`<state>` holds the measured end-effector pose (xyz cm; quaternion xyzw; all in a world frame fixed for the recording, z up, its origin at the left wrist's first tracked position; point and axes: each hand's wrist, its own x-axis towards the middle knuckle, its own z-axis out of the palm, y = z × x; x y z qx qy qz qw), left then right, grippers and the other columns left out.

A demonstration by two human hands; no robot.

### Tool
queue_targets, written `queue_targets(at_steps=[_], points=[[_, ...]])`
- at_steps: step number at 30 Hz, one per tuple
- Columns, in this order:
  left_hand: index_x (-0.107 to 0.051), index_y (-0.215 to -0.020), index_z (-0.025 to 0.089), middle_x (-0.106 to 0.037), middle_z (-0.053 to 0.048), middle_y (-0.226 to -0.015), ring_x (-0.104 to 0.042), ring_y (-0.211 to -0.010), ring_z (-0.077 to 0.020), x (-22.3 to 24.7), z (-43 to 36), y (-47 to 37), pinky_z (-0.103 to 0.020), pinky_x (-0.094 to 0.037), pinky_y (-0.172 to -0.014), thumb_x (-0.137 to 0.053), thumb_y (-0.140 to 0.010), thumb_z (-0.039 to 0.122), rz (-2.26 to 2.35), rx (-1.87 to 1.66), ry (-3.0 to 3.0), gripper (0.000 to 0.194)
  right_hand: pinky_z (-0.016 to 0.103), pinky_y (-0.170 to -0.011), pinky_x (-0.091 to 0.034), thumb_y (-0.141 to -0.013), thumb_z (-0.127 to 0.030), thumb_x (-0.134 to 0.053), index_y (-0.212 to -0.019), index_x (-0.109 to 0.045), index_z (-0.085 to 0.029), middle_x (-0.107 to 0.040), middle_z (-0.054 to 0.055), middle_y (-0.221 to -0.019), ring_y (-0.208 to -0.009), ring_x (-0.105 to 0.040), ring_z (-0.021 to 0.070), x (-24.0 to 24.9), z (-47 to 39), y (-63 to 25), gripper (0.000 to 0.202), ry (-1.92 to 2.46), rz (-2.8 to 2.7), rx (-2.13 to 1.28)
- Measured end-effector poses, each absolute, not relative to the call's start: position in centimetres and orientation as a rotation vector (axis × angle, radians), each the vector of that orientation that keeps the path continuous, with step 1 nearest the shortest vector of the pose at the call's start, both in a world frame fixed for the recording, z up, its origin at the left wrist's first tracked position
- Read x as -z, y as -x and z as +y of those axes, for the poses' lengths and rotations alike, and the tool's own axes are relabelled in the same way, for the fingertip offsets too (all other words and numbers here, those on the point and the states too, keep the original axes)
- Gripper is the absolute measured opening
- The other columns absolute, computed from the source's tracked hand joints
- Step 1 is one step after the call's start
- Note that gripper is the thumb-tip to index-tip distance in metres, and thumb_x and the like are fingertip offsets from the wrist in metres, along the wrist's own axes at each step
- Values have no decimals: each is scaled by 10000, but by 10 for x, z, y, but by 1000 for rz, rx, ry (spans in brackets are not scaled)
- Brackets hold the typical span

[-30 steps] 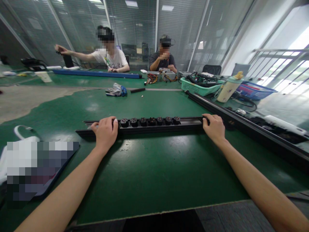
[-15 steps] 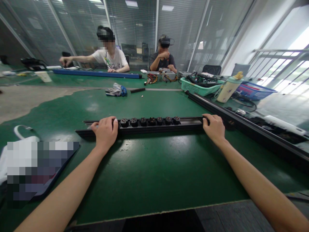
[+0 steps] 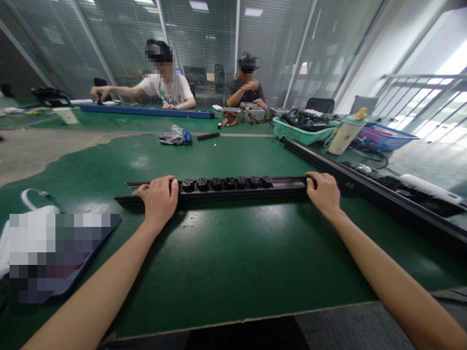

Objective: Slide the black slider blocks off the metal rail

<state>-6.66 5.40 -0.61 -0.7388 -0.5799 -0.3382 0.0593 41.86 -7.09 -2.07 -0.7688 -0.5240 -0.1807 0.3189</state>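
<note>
A long black rail [image 3: 241, 195] lies crosswise on the green table, with several round black sockets [image 3: 229, 183] in a row along its channel. My left hand [image 3: 159, 199] is closed over the rail just left of the sockets, and part of the rail sticks out beyond it. At the rail's right end, my right hand [image 3: 324, 193] grips it between thumb and fingers. Between the last socket and my right hand the channel shows a smooth bare stretch.
Another long black rail [image 3: 365, 194] slants along the right side. Behind it are a green basket [image 3: 302, 132] and a bottle [image 3: 345, 136]. Gloves [image 3: 175, 135] lie farther back. A dark blue item [image 3: 91, 253] is at left. Two people sit opposite, near a blue bar [image 3: 146, 111].
My hands and the rail have stayed in place. Across the table, one person's raised hand has shifted slightly.
</note>
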Motion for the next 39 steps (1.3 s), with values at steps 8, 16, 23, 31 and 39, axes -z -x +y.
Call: queue_targets(at_steps=[8, 16, 23, 31, 39], points=[[-676, -1231, 208, -747, -194, -1319, -627, -1295, -360, 4, 53, 66, -558, -297, -1128, -303, -1070, 437, -1777, 1018, 2246, 466, 487, -896, -515, -965, -350, -473, -1201, -785, -198, -681, 182, -1082, -1073, -565, 351, 22, -71, -420, 419, 2031, -1348, 490], [-675, -1218, 209, -750, -194, -1302, -624, -1287, -360, 4, 52, 66, -563, -301, -1126, -301, -1066, 439, -1774, 1028, 2244, 465, 497, -904, -506, -976, -339, -474, -1226, -770, -195, -671, 193, -1126, -1118, -551, 366, 21, -72, -419, 413, 2055, -1341, 441], [-678, -1224, 190, -751, -199, -1305, -628, -1282, -364, 4, 53, 66, -564, -302, -1118, -309, -1065, 425, -1776, 1017, 2246, 466, 484, -919, -507, -981, -315, -487, -1241, -766, -194, -670, 187, -1134, -1116, -556, 355, 21, -71, -419, 400, 2092, -1343, 452], [-683, -1208, 199, -759, -190, -1290, -633, -1269, -356, 6, 54, 66, -557, -306, -1111, -320, -1069, 414, -1755, 1035, 2230, 444, 475, -885, -505, -986, -332, -468, -1255, -772, -182, -685, 200, -1151, -1120, -564, 362, 20, -71, -419, 432, 2100, -1350, 466], [-681, -1212, 192, -755, -194, -1300, -633, -1276, -356, 5, 54, 66, -560, -304, -1116, -321, -1064, 418, -1767, 1032, 2234, 450, 464, -896, -505, -980, -331, -472, -1231, -774, -191, -690, 184, -1122, -1105, -573, 345, 21, -71, -419, 417, 2076, -1352, 496]])
